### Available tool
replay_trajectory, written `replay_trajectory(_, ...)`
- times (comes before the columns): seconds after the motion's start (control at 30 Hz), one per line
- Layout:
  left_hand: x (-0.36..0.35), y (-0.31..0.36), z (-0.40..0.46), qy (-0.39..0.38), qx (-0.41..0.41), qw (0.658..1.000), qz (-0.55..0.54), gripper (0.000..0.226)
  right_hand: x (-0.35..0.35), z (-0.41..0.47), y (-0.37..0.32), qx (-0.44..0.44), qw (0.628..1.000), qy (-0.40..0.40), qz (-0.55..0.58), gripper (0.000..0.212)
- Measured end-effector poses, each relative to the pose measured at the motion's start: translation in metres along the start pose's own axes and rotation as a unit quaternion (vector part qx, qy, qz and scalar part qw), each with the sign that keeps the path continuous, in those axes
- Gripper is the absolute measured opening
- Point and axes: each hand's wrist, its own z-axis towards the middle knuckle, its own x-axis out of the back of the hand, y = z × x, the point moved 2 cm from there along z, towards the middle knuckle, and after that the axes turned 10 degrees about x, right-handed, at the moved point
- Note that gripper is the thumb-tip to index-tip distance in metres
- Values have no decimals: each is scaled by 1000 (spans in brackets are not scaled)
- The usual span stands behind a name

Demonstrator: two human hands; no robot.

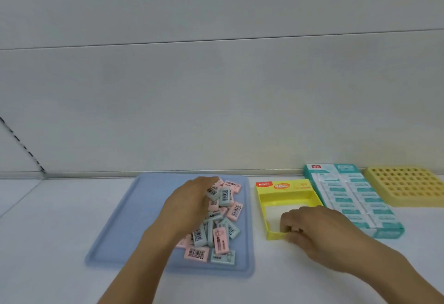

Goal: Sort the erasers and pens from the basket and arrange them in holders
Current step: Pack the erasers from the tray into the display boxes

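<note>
- The left hand (189,205) reaches into the pile of pink and green erasers (219,222) on the blue tray (115,227); its grasp cannot be told.
- The right hand (319,229) pinches the near wall of the yellow box (286,198).
- Beyond that hand lie a teal eraser box (353,198) and a yellow holder (408,183).

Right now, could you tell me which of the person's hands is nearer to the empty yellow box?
Right. The right hand grips the yellow box's near edge, while the left hand is apart from it, over the eraser pile on the blue tray.
</note>
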Motion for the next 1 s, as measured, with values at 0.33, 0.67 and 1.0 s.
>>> replay_trajectory(0.33, 4, -14, 15, 16, -4, 1000, 6, 17, 3, 109, -47, 30, 997, 73, 23, 41)
replay_trajectory(0.67, 10, 15, 15, 27, 119, 894, -432, 20, 10, 62, -5, -121, 892, 296, 319, 18)
replay_trajectory(1.0, -13, 100, 27, -191, 95, 878, -429, 15, 8, -4, 28, -177, 638, 313, 681, 21)
